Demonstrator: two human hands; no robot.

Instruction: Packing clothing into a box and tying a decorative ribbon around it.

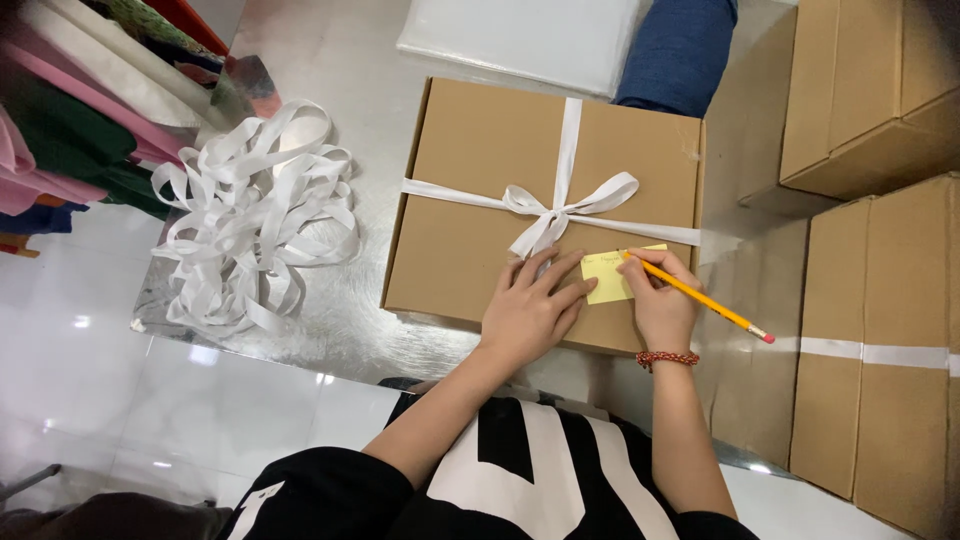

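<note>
One pencil (697,297) slants, tip toward note (607,276).

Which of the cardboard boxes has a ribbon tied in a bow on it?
The flat cardboard box under both hands, on the shiny table; its white ribbon is tied in a bow. The stacked boxes at right show no bow.

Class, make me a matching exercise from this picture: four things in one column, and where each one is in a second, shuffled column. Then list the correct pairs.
Things:
1. pencil
2. sticky note
3. loose ribbon
4. bracelet

Places:
A. piled on the table, left of the box
B. around the right wrist
C. held in the right hand
D. stuck on the box lid, beside the left hand

Pairs: 1-C, 2-D, 3-A, 4-B
</note>
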